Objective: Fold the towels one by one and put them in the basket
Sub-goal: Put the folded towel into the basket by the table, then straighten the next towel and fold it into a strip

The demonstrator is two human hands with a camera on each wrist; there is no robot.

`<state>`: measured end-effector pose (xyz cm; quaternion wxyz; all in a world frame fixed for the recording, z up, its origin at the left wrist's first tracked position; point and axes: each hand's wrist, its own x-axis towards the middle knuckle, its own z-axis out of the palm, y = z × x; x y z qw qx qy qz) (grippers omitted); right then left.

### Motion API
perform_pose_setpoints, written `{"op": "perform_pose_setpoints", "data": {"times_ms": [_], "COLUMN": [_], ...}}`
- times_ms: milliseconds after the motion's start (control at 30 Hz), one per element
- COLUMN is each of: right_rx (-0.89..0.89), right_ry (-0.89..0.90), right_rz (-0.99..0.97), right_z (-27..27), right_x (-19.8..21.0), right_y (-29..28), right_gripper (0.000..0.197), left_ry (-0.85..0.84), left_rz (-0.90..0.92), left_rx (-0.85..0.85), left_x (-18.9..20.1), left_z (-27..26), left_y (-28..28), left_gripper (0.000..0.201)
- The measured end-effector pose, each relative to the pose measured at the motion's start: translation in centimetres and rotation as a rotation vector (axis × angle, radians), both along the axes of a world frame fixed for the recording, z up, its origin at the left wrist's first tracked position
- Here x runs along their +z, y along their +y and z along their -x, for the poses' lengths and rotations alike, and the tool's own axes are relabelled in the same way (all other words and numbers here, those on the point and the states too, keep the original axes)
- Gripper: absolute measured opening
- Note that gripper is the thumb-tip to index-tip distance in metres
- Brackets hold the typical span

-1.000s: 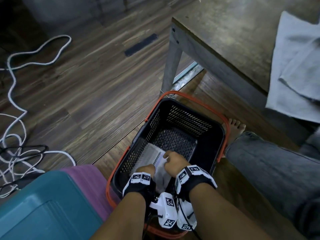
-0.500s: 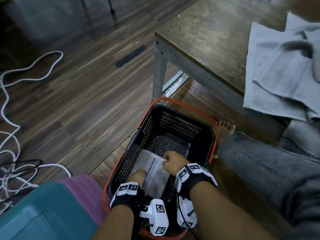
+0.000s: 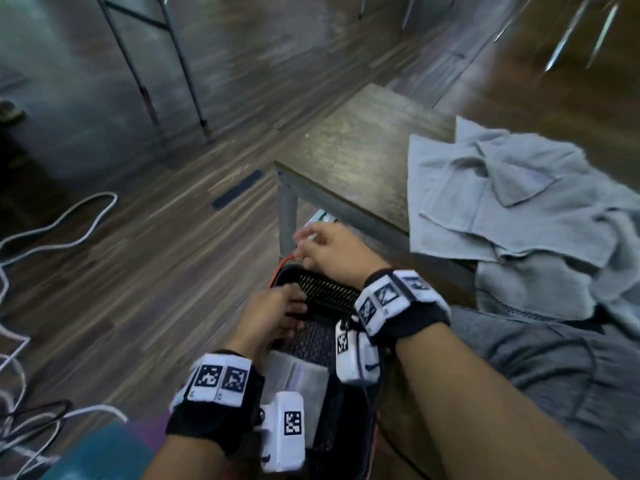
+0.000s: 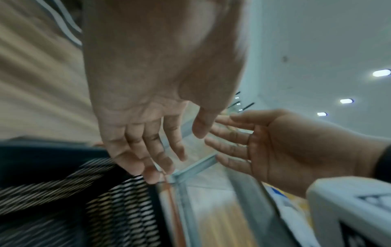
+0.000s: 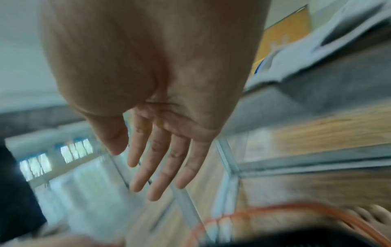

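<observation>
A folded grey towel (image 3: 299, 377) lies at the near end of the black mesh basket (image 3: 325, 299) with an orange rim, on the floor by the table leg. Both hands are raised above the basket and hold nothing. My left hand (image 3: 277, 315) hovers over the basket's left side with straight, relaxed fingers (image 4: 148, 150). My right hand (image 3: 327, 249) is higher, over the basket's far rim, fingers (image 5: 160, 167) spread. A loose heap of grey towels (image 3: 512, 206) lies on the dark table (image 3: 349, 150) at the right.
White cables (image 3: 52, 230) trail over the wooden floor at left. A teal and purple box (image 3: 104, 452) sits at the lower left. My knee in grey trousers (image 3: 536, 358) is right of the basket. Metal frame legs (image 3: 180, 64) stand at the back.
Both hands have let go of the folded towel and lifted out of the basket, the right one furthest. The head view has swung up toward the table.
</observation>
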<state>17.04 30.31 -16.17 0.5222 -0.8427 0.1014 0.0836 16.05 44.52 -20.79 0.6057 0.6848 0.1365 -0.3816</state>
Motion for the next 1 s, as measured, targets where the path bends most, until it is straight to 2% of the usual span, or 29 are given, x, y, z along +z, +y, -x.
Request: {"op": "perform_pose_setpoints", "data": {"times_ms": [67, 167, 267, 367, 433, 500, 567, 633, 733, 833, 900, 1000], "right_rx": [-0.1, -0.221, -0.344, -0.446, -0.528, -0.624, -0.693, -0.731, -0.74, -0.712, -0.714, -0.742], "right_ry": [-0.167, -0.406, -0.56, -0.643, -0.66, -0.626, -0.54, -0.432, -0.284, -0.156, -0.107, -0.088], "right_rz": [-0.122, -0.09, -0.116, -0.108, -0.043, 0.064, 0.177, 0.252, 0.295, 0.352, 0.349, 0.357], "right_z": [0.5, 4.1, 10.5, 17.2, 21.1, 24.6, 27.6, 29.9, 31.8, 32.3, 32.1, 31.7], "right_x": [6.1, 15.4, 22.8, 27.3, 28.3, 27.5, 24.9, 21.1, 15.0, 10.1, 8.0, 6.0], "right_y": [-2.5, -7.4, -12.6, -17.7, -21.0, -24.2, -27.0, -29.2, -32.0, -34.3, -35.6, -37.3], "right_gripper": [0.009, 0.012, 0.015, 0.016, 0.018, 0.018, 0.015, 0.014, 0.008, 0.008, 0.007, 0.006], "left_ry": [-0.153, -0.39, -0.662, -0.89, -1.002, -1.067, -1.085, -1.077, -1.151, -1.215, -1.285, -1.254], "left_rz": [0.024, 0.129, 0.183, 0.235, 0.211, 0.156, 0.086, -0.043, -0.231, -0.282, -0.269, -0.32], "left_rx": [-0.035, -0.105, -0.328, -0.549, -0.66, -0.76, -0.892, -1.049, -1.21, -1.232, -1.231, -1.276], "left_x": [4.6, 12.3, 20.1, 26.8, 29.6, 30.5, 29.3, 26.4, 20.6, 16.5, 14.6, 12.5], "left_z": [-1.1, -1.2, 0.3, 3.0, 5.2, 7.6, 9.8, 11.7, 13.6, 14.4, 14.2, 13.3], "left_y": [-2.1, -6.2, -12.3, -19.6, -24.3, -28.7, -32.5, -35.7, -39.1, -41.5, -43.2, -45.3], "left_gripper": [0.022, 0.014, 0.019, 0.025, 0.031, 0.034, 0.035, 0.03, 0.03, 0.017, 0.022, 0.024]}}
